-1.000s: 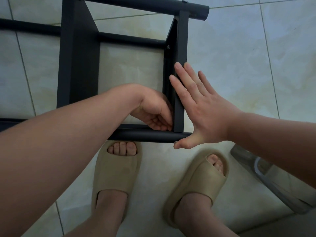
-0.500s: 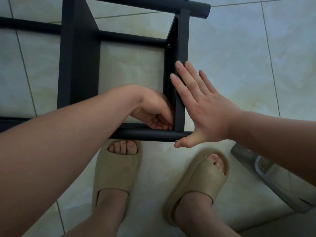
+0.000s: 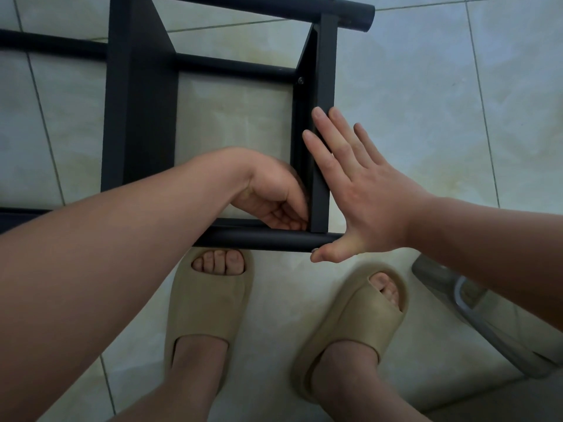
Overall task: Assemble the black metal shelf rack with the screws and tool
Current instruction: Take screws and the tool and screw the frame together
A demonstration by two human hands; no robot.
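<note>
The black metal shelf rack [image 3: 140,117] lies on the tiled floor in front of my feet. Its short right crossbar [image 3: 326,71] joins the near round tube [image 3: 259,239] at a corner. My left hand [image 3: 274,196] reaches inside the frame, its fingers curled tight against the inner side of that corner. Anything between the fingers is hidden. My right hand [image 3: 365,193] is flat with its fingers spread, pressed against the outer side of the crossbar, and the thumb touches the tube's end. A screw head [image 3: 300,80] shows at the crossbar's far joint.
My two feet in beige slippers [image 3: 210,303] [image 3: 356,321] stand just behind the near tube. A grey plastic object [image 3: 475,315] lies on the floor at the right, under my right forearm. Pale floor tiles [image 3: 441,102] stretch to the right of the rack.
</note>
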